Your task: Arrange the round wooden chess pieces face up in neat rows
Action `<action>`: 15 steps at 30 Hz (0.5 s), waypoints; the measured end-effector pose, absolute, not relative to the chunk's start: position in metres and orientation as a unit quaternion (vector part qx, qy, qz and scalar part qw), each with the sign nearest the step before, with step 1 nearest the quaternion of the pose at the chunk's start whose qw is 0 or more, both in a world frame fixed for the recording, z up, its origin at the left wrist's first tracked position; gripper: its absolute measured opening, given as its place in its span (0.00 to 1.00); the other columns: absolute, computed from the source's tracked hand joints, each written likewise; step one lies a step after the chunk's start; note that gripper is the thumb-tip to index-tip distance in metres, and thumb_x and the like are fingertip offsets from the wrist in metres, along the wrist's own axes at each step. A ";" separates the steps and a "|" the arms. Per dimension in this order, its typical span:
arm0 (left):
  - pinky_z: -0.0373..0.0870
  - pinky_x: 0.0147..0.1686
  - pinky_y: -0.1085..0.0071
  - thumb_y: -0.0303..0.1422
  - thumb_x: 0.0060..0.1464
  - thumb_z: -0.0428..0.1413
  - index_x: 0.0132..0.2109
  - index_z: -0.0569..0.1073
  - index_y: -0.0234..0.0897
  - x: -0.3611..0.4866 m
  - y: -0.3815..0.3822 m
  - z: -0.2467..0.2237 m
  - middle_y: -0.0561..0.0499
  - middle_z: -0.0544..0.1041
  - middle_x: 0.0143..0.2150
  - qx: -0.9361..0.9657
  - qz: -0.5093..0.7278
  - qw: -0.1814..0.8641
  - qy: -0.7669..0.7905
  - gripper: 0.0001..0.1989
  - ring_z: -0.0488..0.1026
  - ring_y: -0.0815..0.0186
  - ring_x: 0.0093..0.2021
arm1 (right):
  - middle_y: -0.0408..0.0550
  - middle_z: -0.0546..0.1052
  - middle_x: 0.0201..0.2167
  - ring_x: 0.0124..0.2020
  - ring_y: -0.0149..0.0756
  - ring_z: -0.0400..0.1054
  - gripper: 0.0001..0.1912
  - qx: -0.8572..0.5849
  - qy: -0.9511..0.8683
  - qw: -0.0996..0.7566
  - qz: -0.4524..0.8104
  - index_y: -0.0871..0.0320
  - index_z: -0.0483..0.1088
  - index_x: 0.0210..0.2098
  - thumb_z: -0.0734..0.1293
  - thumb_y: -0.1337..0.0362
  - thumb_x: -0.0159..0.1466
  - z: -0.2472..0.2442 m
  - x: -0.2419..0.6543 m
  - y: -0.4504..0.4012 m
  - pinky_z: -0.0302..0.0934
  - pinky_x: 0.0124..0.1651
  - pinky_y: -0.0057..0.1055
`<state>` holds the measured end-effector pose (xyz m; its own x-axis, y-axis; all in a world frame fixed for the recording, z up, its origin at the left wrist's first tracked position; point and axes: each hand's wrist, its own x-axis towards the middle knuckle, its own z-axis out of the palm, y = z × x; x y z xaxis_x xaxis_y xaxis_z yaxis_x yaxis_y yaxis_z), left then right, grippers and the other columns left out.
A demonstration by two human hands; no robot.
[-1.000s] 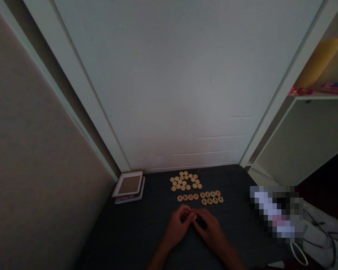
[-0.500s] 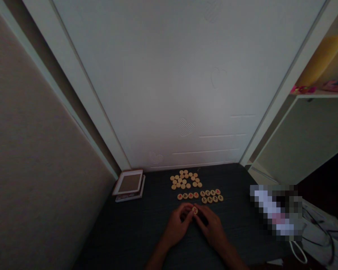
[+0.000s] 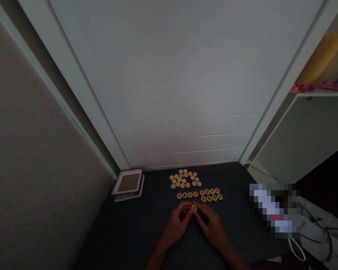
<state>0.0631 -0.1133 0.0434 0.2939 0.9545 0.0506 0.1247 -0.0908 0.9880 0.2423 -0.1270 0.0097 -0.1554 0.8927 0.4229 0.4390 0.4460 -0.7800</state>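
Between the fingertips of both hands is a round wooden Chinese chess piece (image 3: 194, 208) with a red character facing up. My left hand (image 3: 178, 221) is closed on its left side, thumb and fingers curled. From the right, my right hand (image 3: 210, 221) pinches the same piece. Just beyond the hands lies a row of face-up pieces (image 3: 190, 195), mostly red-marked. To its right are two short rows of face-up pieces (image 3: 211, 199), mostly dark-marked. Farther back, a loose cluster of pieces (image 3: 179, 180) shows plain tops.
Two stacked frame-like objects (image 3: 129, 183) lie at the dark table's (image 3: 124, 232) back left. A white panel (image 3: 169, 93) with embossed hearts rises behind. A blurred-out object (image 3: 274, 210) lies at the right edge, near a white cord loop (image 3: 297, 250) and dark cables.
The held piece has shifted very slightly upward and turned a little between the fingertips. The pieces on the table stay in the same arrangement.
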 end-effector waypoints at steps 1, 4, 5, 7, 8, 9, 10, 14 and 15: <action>0.74 0.45 0.67 0.42 0.62 0.57 0.51 0.76 0.39 0.063 -0.113 0.044 0.46 0.82 0.46 0.622 0.402 0.511 0.436 0.15 0.79 0.60 0.45 | 0.50 0.79 0.50 0.50 0.42 0.75 0.17 -0.466 -0.714 0.453 0.261 0.51 0.71 0.58 0.64 0.58 0.71 0.011 0.242 -0.127 0.71 0.54 0.38; 0.73 0.46 0.67 0.40 0.62 0.57 0.52 0.76 0.40 0.062 -0.112 0.042 0.47 0.82 0.46 0.630 0.400 0.503 0.435 0.15 0.78 0.59 0.45 | 0.50 0.79 0.50 0.51 0.43 0.75 0.17 -0.469 -0.702 0.446 0.296 0.50 0.72 0.58 0.64 0.57 0.71 0.016 0.242 -0.127 0.69 0.55 0.38; 0.73 0.46 0.67 0.40 0.62 0.57 0.52 0.76 0.40 0.062 -0.112 0.041 0.47 0.82 0.46 0.630 0.399 0.504 0.435 0.14 0.79 0.59 0.45 | 0.50 0.79 0.51 0.51 0.43 0.74 0.17 -0.469 -0.699 0.445 0.305 0.50 0.72 0.58 0.63 0.57 0.71 0.017 0.242 -0.127 0.69 0.55 0.38; 0.73 0.45 0.66 0.39 0.62 0.58 0.52 0.76 0.40 0.062 -0.110 0.038 0.47 0.83 0.45 0.627 0.398 0.509 0.435 0.14 0.79 0.59 0.44 | 0.50 0.79 0.51 0.52 0.43 0.74 0.17 -0.468 -0.694 0.444 0.319 0.50 0.72 0.58 0.63 0.57 0.71 0.018 0.243 -0.126 0.68 0.56 0.39; 0.73 0.45 0.66 0.39 0.62 0.58 0.52 0.76 0.40 0.062 -0.110 0.037 0.47 0.83 0.45 0.626 0.399 0.511 0.434 0.14 0.79 0.59 0.44 | 0.50 0.79 0.51 0.52 0.44 0.74 0.17 -0.468 -0.692 0.446 0.323 0.49 0.72 0.58 0.63 0.57 0.71 0.018 0.243 -0.126 0.68 0.57 0.39; 0.73 0.45 0.66 0.39 0.61 0.58 0.52 0.76 0.40 0.062 -0.110 0.036 0.47 0.83 0.45 0.624 0.399 0.513 0.434 0.14 0.79 0.59 0.44 | 0.50 0.79 0.52 0.52 0.44 0.74 0.17 -0.468 -0.689 0.448 0.325 0.49 0.72 0.58 0.63 0.57 0.71 0.018 0.243 -0.126 0.67 0.57 0.39; 0.73 0.45 0.66 0.40 0.61 0.58 0.52 0.76 0.40 0.062 -0.109 0.035 0.47 0.83 0.45 0.623 0.399 0.513 0.434 0.15 0.79 0.58 0.44 | 0.50 0.79 0.52 0.52 0.44 0.74 0.17 -0.468 -0.686 0.450 0.328 0.49 0.73 0.57 0.63 0.56 0.71 0.018 0.244 -0.126 0.67 0.57 0.39; 0.73 0.43 0.67 0.40 0.61 0.59 0.52 0.76 0.41 0.061 -0.109 0.035 0.48 0.83 0.45 0.624 0.397 0.512 0.438 0.15 0.79 0.59 0.43 | 0.49 0.80 0.51 0.52 0.44 0.75 0.17 -0.468 -0.677 0.452 0.344 0.49 0.74 0.56 0.63 0.55 0.71 0.016 0.245 -0.126 0.67 0.57 0.39; 0.73 0.43 0.68 0.40 0.61 0.58 0.52 0.76 0.41 0.061 -0.110 0.036 0.48 0.83 0.45 0.624 0.395 0.511 0.439 0.15 0.78 0.60 0.43 | 0.49 0.80 0.51 0.52 0.44 0.75 0.17 -0.470 -0.674 0.452 0.348 0.49 0.74 0.55 0.63 0.55 0.71 0.015 0.245 -0.125 0.67 0.57 0.39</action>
<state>0.0610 -0.1096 0.0356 0.3026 0.9521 0.0452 0.1438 -0.0925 0.9853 0.2454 -0.1251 0.0154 -0.1501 0.9478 0.2814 0.3194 0.3158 -0.8934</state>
